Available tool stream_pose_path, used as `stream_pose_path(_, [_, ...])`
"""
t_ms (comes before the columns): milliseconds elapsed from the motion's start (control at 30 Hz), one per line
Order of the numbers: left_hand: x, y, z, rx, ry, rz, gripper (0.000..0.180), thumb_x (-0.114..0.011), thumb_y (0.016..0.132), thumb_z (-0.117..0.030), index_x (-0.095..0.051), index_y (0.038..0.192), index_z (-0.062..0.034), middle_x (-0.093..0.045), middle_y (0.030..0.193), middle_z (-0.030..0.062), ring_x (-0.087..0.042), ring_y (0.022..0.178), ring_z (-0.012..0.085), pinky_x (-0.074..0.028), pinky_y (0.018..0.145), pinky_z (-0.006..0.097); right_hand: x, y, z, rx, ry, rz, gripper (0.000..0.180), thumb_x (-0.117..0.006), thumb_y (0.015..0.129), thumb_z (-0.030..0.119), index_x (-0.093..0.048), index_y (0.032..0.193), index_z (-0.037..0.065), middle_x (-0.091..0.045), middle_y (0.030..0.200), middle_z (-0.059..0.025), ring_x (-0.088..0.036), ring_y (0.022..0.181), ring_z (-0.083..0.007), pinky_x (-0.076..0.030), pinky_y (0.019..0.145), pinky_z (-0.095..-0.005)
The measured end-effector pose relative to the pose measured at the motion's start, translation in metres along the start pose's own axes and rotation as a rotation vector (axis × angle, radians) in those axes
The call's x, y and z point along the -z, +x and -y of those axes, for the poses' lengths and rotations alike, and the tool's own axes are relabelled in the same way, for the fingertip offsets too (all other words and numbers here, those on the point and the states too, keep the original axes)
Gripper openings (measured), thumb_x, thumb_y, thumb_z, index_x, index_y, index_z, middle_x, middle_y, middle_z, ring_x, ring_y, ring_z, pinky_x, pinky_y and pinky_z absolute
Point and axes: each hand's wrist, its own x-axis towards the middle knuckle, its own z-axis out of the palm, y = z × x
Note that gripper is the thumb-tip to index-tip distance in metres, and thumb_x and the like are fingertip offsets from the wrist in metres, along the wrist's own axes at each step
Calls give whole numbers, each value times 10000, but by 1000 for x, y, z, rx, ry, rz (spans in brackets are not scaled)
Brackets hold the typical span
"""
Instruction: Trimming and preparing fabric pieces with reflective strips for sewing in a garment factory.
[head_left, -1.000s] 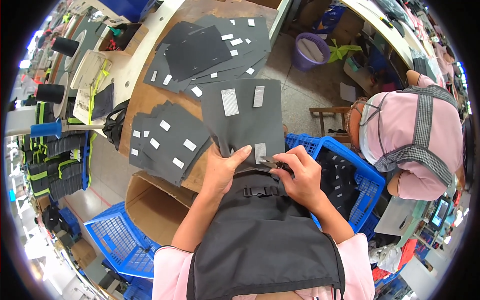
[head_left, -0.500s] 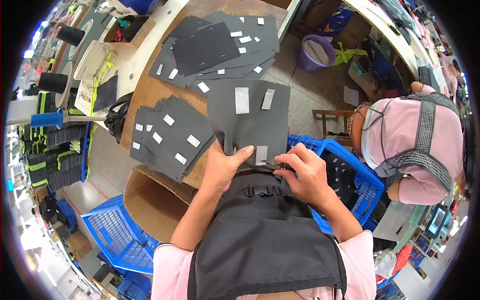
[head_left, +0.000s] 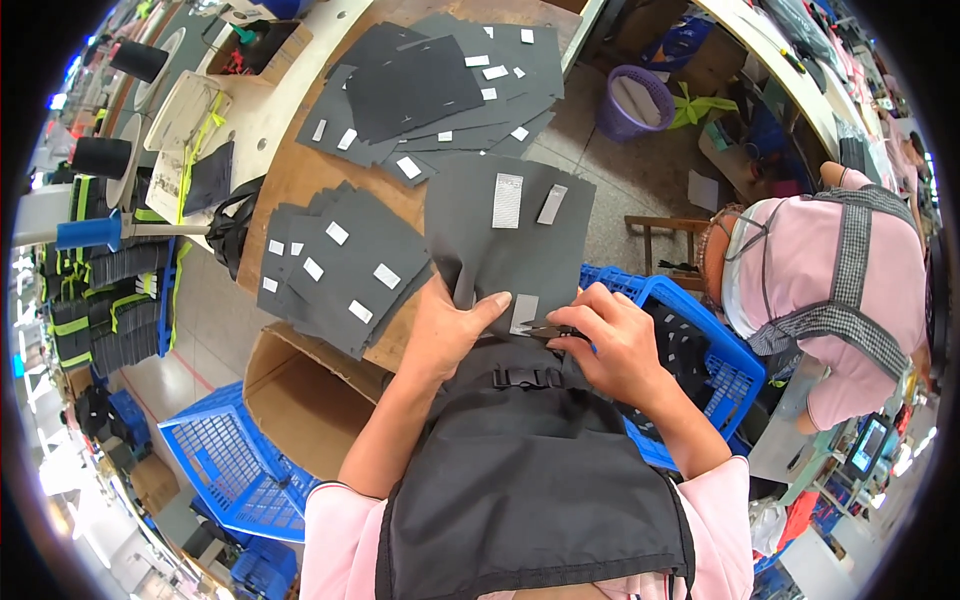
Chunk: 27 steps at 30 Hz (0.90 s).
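A dark grey fabric panel (head_left: 540,255) with pale rectangular patches stands out in front of my apron (head_left: 530,480). My left hand (head_left: 450,325) grips its near left part between thumb and fingers, where the cloth folds up. Closed around a small pair of thread snips (head_left: 549,331), my right hand (head_left: 612,340) is at the panel's near edge. The blades lie at the lower end of the nearest grey patch (head_left: 525,310); whether they touch a thread is too small to tell.
Similar patched panels lie in a near stack (head_left: 345,265) and a far pile (head_left: 450,95) on the wooden table (head_left: 285,165). A cardboard box (head_left: 300,400) and blue crate (head_left: 225,465) stand left, another blue crate (head_left: 735,350) right. A person in pink (head_left: 800,270) sits at the right.
The panel has shifted slightly to the right and tilted a little. The snips stay at its near edge, their blades now showing more plainly. The person at the right has moved an arm.
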Motion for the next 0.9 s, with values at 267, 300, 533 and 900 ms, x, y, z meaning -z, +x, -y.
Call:
stream_pose_path(267, [2, 1, -1, 43, -52, 6, 552, -643, 728, -11, -394, 1217, 59, -514, 1124, 150, -525, 1038, 208, -453, 867, 323, -3, 0, -3, 114, -35, 10, 256, -733, 587, 95, -624, 819, 91, -536, 713, -16, -547, 623, -178, -398, 564, -307])
stream_pose_path(300, [3, 2, -1, 64, -80, 21, 551, -641, 727, -10, -396, 1216, 58, -514, 1123, 150, -527, 1034, 205, -455, 864, 323, -3, -1, -5, 116, -35, 12, 256, -733, 587, 95, -624, 819, 91, -536, 713, -16, -547, 623, -178, -398, 564, -307])
stream_pose_path(533, [2, 4, -3, 70, -147, 0, 548, -633, 721, -4, -404, 1216, 47, -518, 1121, 134, -535, 1012, 195, -446, 875, 322, -8, -14, -11, -61, 268, -18, 268, -754, 607, 76, -629, 845, 89, -537, 731, -35, -540, 618, -220, -436, 588, -313])
stream_pose_path(900, [3, 5, -1, 77, -140, -22, 554, -634, 717, 9, -403, 1220, 45, -518, 1122, 127, -517, 1038, 192, -435, 884, 319, -11, -5, -12, -42, 122, 53, 263, -754, 621, 68, -633, 855, 76, -542, 750, -52, -533, 630, -213, -438, 565, -297])
